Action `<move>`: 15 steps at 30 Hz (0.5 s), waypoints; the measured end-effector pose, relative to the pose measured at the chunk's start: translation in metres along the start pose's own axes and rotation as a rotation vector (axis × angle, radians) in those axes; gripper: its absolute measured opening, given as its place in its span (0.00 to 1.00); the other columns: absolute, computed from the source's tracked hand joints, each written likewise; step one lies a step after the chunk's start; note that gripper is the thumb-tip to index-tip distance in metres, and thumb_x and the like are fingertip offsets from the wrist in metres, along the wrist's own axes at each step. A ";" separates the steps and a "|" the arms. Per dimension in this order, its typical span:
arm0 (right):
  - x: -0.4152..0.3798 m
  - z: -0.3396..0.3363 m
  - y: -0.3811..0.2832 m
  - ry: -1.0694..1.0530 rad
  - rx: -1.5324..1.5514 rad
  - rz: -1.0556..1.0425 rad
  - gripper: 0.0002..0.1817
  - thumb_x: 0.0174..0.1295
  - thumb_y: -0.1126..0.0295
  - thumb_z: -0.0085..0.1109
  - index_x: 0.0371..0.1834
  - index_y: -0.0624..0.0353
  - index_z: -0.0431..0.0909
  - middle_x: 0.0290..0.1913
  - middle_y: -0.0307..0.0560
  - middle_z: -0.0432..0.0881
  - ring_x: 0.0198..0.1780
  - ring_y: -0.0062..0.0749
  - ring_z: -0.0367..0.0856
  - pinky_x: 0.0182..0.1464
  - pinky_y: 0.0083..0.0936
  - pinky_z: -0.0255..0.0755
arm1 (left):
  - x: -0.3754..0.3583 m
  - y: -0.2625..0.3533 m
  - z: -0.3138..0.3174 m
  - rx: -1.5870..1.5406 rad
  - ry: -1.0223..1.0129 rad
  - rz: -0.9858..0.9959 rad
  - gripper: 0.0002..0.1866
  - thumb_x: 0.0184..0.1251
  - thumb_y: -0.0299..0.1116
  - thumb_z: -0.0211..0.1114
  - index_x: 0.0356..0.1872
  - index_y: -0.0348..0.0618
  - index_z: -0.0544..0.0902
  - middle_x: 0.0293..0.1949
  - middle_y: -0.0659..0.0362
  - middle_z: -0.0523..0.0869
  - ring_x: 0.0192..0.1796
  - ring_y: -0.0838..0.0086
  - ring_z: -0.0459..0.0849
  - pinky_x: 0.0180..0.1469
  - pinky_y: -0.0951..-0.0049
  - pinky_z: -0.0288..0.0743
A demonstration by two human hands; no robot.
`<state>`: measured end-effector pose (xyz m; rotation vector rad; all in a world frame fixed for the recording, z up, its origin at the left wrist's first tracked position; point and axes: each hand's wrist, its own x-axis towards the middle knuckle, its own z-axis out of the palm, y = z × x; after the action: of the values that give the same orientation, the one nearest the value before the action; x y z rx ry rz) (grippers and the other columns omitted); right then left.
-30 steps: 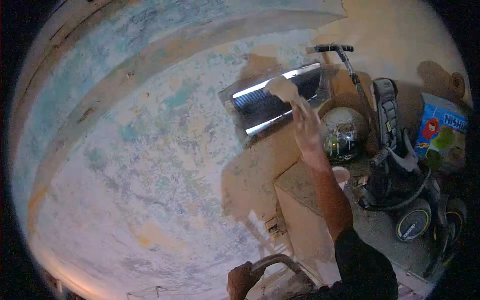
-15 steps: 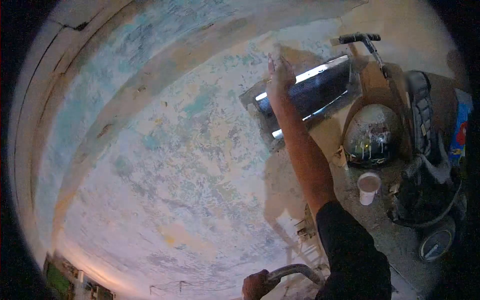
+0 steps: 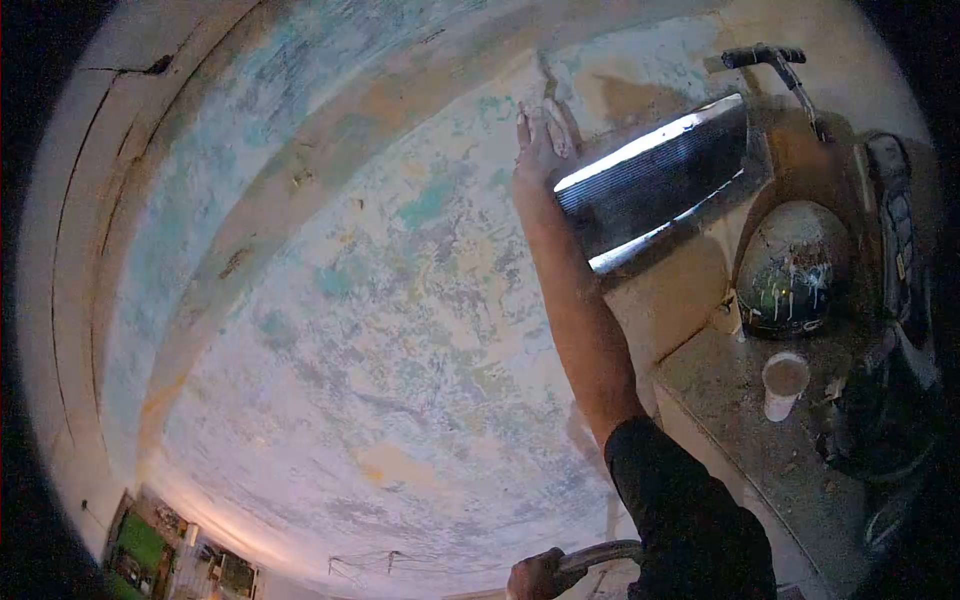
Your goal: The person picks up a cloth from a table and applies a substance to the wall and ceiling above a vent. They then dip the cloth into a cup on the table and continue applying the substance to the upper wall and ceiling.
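In the head view, 2 hands are showing. The right hand (image 3: 545, 140) is reaching up at the end of 1 bare forearm and 1 black cloth sleeve (image 3: 690, 510), its fingers lying close against the wall (image 3: 400, 300); I cannot tell whether it is holding anything, as the area around the fingertips is blending into the pale surface. The left hand (image 3: 538, 577) is wrapping around 1 curved, tube-like bar (image 3: 605, 550) near the bottom edge. The wall is spreading across the middle, rough and patchy in white, grey, turquoise and yellowish tones, with 1 brownish arched band (image 3: 390, 105) crossing it. 1 rectangular ribbed panel (image 3: 655, 180), dark between 2 bright strips, is sitting just beside the right hand. Farther right, 1 glossy, spattered dome (image 3: 795, 265) is resting near 1 pale round cup (image 3: 783, 390) containing something brownish, and 1 T-shaped handle (image 3: 765, 57) is standing out above them.
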<state>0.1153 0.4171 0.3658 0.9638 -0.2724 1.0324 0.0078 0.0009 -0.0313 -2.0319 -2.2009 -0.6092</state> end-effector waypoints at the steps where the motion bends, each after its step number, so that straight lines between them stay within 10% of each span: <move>1: -0.016 0.025 -0.001 0.158 -0.248 -0.071 0.20 0.62 0.71 0.42 0.57 0.65 0.60 0.60 0.56 0.63 0.56 0.47 0.69 0.56 0.35 0.70 | 0.004 0.003 -0.005 -0.038 -0.022 -0.014 0.22 0.40 0.55 0.67 0.24 0.46 0.78 0.20 0.49 0.81 0.27 0.52 0.80 0.29 0.55 0.74; 15: -0.103 0.046 0.055 0.109 -0.504 0.077 0.17 0.58 0.79 0.50 0.51 0.73 0.66 0.49 0.52 0.73 0.50 0.39 0.74 0.51 0.31 0.72 | 0.013 0.021 -0.033 -0.182 -0.065 -0.023 0.21 0.38 0.53 0.69 0.21 0.47 0.77 0.18 0.51 0.80 0.23 0.53 0.80 0.25 0.57 0.74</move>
<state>0.0270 0.3281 0.3608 0.4435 -0.4558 1.0162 0.0201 0.0027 0.0082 -2.1425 -2.2848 -0.7839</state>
